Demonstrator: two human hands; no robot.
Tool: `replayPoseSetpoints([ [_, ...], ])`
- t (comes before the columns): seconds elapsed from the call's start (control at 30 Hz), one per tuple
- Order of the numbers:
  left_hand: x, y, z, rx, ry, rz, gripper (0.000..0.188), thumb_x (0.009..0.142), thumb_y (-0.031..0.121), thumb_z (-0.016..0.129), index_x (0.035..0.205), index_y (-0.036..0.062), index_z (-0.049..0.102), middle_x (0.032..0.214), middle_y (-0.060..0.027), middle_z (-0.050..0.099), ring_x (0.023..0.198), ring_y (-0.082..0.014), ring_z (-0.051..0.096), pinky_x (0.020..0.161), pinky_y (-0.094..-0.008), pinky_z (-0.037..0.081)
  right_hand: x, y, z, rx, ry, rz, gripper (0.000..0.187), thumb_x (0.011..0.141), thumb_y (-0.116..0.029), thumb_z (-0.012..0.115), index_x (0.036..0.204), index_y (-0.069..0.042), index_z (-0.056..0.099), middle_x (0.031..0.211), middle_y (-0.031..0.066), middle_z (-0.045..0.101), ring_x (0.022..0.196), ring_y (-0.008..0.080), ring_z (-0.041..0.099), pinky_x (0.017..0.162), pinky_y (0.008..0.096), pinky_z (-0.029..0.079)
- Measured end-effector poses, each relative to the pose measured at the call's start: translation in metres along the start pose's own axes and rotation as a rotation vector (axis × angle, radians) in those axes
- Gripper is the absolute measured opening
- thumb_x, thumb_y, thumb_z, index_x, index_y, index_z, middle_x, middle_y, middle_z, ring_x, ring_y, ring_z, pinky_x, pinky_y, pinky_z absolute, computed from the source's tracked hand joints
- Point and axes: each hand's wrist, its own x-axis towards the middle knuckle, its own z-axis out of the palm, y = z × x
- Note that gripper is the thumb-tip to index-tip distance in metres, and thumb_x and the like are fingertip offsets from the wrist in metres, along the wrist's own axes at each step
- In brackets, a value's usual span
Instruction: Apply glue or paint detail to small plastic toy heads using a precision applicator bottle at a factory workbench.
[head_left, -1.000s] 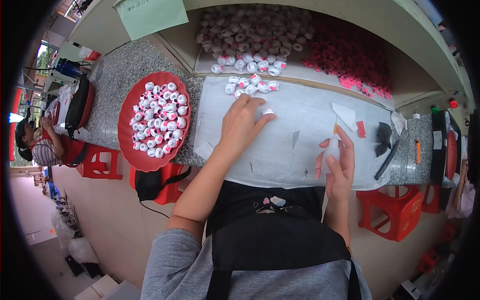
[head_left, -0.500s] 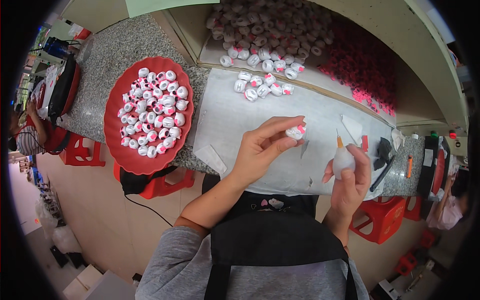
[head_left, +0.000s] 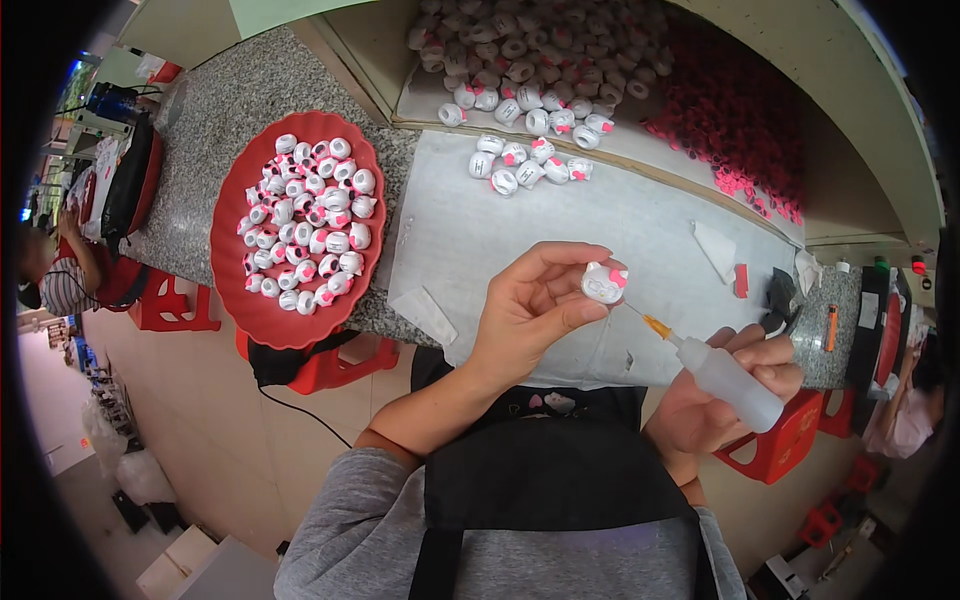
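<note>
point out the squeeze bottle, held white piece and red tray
Squeeze bottle [head_left: 733, 384], head view, on its translucent body
Held white piece [head_left: 602, 286], head view, on its visible side
Red tray [head_left: 226, 225], head view, on its bare left side

We've got the dish [head_left: 228, 290] on the worktop [head_left: 240, 85], left of the sheet [head_left: 470, 250], figures [head_left: 361, 236] inside; a cluster [head_left: 504, 181] sits on the sheet's far edge. Behind, in the compartment [head_left: 845, 190]: figure heap [head_left: 520, 70] left, heap of bits [head_left: 712, 115] right! And over the sheet we see a lone figure [head_left: 603, 283], bottle [head_left: 736, 383] to its right.
</note>
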Motion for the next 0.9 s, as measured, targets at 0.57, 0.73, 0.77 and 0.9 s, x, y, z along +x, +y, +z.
replayPoseSetpoints([
  [0.57,-0.0032,0.0024,0.0054,0.008,-0.008,-0.046,0.035,0.068,-0.002,0.057,0.099,-0.0014,0.043,0.095,-0.0139,0.051,0.089,-0.0162,0.051,0.078,-0.0269,0.041,-0.0042,-0.0003,0.0006,-0.111,-0.161,-0.185,0.041,0.062,-0.03,0.067,0.081,-0.01,0.036,0.075,0.0019,0.037,0.054,0.0083,0.034,0.043,0.0163,0.027],
  [0.73,-0.003,0.0009,0.0043,0.015,-0.011,-0.036,0.034,0.068,-0.001,0.056,0.1,-0.0016,0.043,0.096,-0.0137,0.051,0.089,-0.0163,0.051,0.077,-0.0278,0.042,-0.004,-0.001,0.0004,-0.118,-0.16,-0.18,0.04,0.062,-0.029,0.067,0.079,-0.01,0.037,0.074,0.0015,0.037,0.054,0.0079,0.033,0.043,0.0159,0.026],
  [0.77,-0.0029,0.0007,0.0042,0.011,-0.008,-0.04,0.034,0.068,-0.001,0.056,0.1,-0.0017,0.043,0.096,-0.0135,0.05,0.089,-0.0163,0.051,0.077,-0.0281,0.043,-0.0042,-0.0012,0.0005,-0.119,-0.16,-0.18,0.04,0.062,-0.029,0.067,0.079,-0.01,0.037,0.074,0.0015,0.037,0.054,0.0079,0.033,0.043,0.0159,0.026],
  [0.9,-0.0028,-0.0001,0.0034,0.015,-0.013,-0.036,0.035,0.069,-0.001,0.056,0.1,-0.0016,0.042,0.095,-0.0133,0.05,0.088,-0.0162,0.051,0.076,-0.0284,0.044,-0.0048,-0.0027,0.0004,-0.118,-0.137,-0.151,0.039,0.061,-0.027,0.067,0.079,-0.011,0.037,0.074,0.0012,0.036,0.055,0.0083,0.034,0.044,0.0165,0.027],
])
